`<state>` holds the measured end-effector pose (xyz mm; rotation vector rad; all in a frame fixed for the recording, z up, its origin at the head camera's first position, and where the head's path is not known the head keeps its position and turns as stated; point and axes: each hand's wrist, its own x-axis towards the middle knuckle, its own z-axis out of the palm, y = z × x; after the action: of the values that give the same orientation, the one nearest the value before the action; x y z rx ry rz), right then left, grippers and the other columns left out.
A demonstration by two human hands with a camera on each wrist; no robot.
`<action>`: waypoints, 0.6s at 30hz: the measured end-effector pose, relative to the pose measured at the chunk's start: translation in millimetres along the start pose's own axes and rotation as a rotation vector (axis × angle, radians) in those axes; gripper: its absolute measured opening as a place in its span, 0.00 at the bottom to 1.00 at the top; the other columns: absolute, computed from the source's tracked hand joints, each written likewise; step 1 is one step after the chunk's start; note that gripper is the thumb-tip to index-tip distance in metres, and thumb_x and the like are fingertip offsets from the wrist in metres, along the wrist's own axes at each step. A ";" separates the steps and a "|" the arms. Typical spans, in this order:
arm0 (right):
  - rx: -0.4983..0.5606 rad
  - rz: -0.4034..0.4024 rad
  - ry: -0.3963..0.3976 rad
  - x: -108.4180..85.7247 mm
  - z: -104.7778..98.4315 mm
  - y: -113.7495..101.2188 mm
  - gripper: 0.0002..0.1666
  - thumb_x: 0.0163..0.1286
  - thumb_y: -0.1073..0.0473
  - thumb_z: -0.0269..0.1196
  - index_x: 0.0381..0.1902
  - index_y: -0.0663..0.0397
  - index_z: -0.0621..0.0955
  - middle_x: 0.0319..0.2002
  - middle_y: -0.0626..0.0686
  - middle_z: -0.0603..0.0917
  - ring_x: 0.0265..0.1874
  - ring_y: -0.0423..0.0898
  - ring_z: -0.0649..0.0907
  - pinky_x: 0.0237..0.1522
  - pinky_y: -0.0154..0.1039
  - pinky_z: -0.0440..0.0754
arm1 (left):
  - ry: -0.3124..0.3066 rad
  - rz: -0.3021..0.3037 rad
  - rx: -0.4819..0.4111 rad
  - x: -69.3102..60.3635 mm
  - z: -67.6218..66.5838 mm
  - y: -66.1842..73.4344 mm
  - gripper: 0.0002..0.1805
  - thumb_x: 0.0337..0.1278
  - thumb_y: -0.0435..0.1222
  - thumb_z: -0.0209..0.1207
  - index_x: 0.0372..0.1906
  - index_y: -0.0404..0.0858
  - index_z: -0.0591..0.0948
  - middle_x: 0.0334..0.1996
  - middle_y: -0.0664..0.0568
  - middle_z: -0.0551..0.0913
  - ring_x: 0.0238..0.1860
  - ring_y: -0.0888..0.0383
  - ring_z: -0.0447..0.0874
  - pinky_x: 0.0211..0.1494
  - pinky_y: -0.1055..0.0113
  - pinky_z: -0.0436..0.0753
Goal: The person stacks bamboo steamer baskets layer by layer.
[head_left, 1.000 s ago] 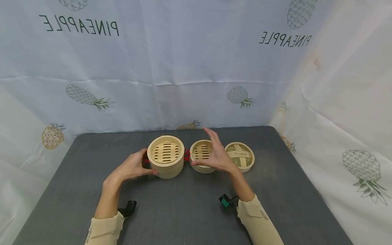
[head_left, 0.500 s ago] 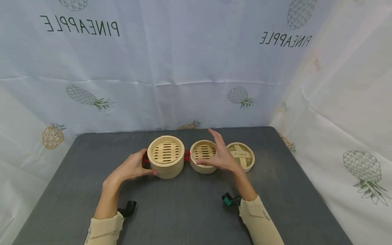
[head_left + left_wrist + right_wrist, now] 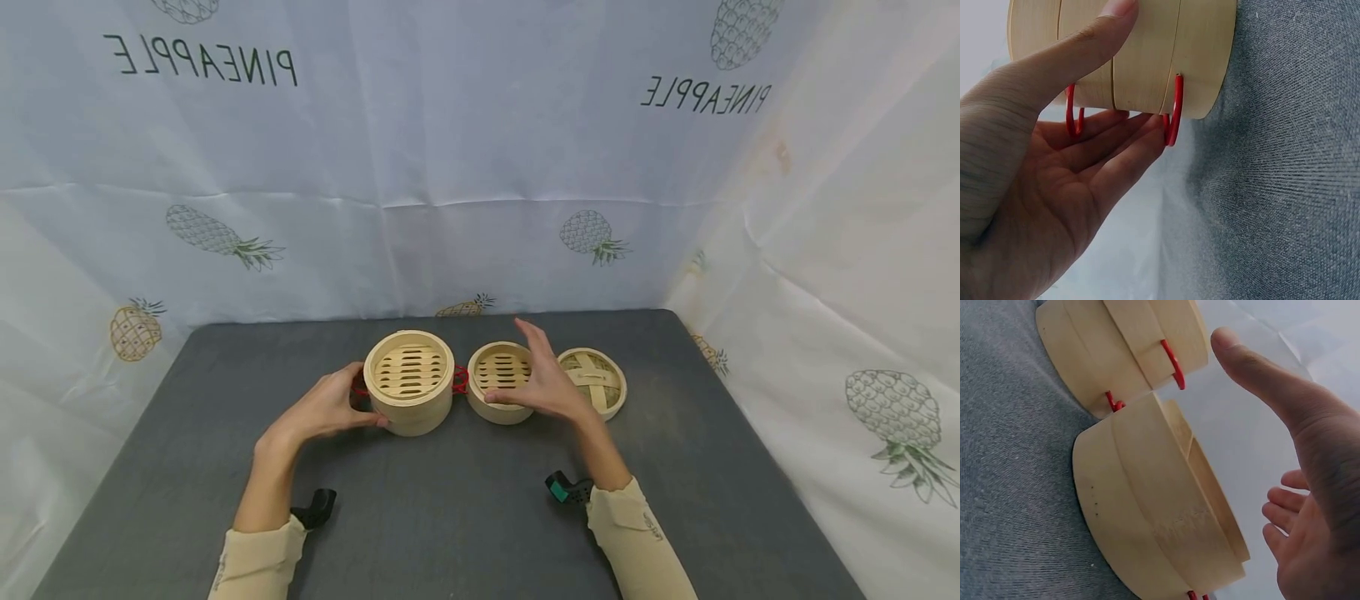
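Two bamboo steamer baskets stacked one on the other (image 3: 410, 408) stand at the middle back of the table, slatted floor up, with red loop handles (image 3: 1175, 109). My left hand (image 3: 324, 408) holds the stack from its left side, thumb on the front wall and fingers around behind. To the right of the stack sits a single bamboo steamer basket (image 3: 500, 371). Above that basket's right rim hovers my right hand (image 3: 551, 387), thumb and fingers spread apart. In the right wrist view its thumb (image 3: 1272, 378) is clear of the bamboo walls.
A woven bamboo lid (image 3: 600, 379) lies on the grey table (image 3: 450, 517) right of the single basket, partly behind my right hand. White pineapple-print curtain (image 3: 465, 150) hangs along the table's back and sides.
My right hand has moved slightly right, uncovering more of the single basket. My left hand keeps its hold on the stack, which has not moved on the table.
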<state>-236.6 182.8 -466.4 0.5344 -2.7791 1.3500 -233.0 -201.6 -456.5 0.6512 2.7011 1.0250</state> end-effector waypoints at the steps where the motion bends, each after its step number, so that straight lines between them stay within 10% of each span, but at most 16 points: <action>1: -0.001 0.002 -0.003 0.3 0.9 0.7 0.82 0.51 0.26 0.83 0.90 0.39 0.48 0.89 0.60 0.48 0.87 0.69 0.58 0.77 0.78 0.67 | 0.000 -0.002 -0.001 -0.2 -0.2 0.1 0.49 0.53 0.45 0.83 0.71 0.24 0.72 0.58 0.35 0.87 0.56 0.42 0.90 0.57 0.46 0.91; 18: -0.070 0.030 -0.048 2.0 9.3 8.1 0.81 0.54 0.36 0.85 0.90 0.49 0.48 0.88 0.63 0.49 0.86 0.69 0.59 0.77 0.76 0.69 | -0.002 -0.001 -0.002 -0.5 -0.5 0.0 0.48 0.53 0.45 0.83 0.71 0.24 0.72 0.57 0.35 0.87 0.56 0.43 0.90 0.57 0.47 0.90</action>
<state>-239.6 179.7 -478.1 0.5312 -2.8719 1.2560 -232.7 -202.1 -456.1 0.6494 2.6977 1.0265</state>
